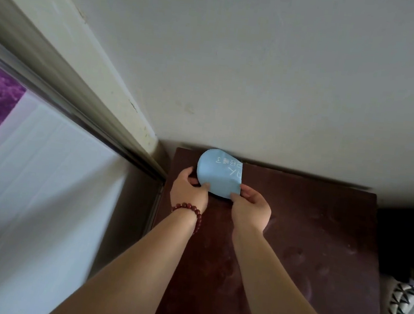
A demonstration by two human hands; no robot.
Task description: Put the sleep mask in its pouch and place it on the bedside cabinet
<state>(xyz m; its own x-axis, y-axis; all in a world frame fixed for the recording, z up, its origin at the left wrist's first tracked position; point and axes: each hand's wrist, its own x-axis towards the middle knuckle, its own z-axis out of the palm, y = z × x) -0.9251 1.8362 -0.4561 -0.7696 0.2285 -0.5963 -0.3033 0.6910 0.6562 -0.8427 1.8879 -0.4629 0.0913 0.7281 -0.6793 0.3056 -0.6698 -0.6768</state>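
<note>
Sleep mask (218, 174), smooth rounded blue fabric, pinched in both hands' grip over glossy brown cabinet (306, 244).

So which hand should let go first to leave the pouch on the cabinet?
Probably the right hand: it only pinches the blue pouch's near corner, while the left hand cups its side over the cabinet.

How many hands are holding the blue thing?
2. The left hand grips the blue pouch at its left edge; the right hand pinches its lower right corner.
</note>
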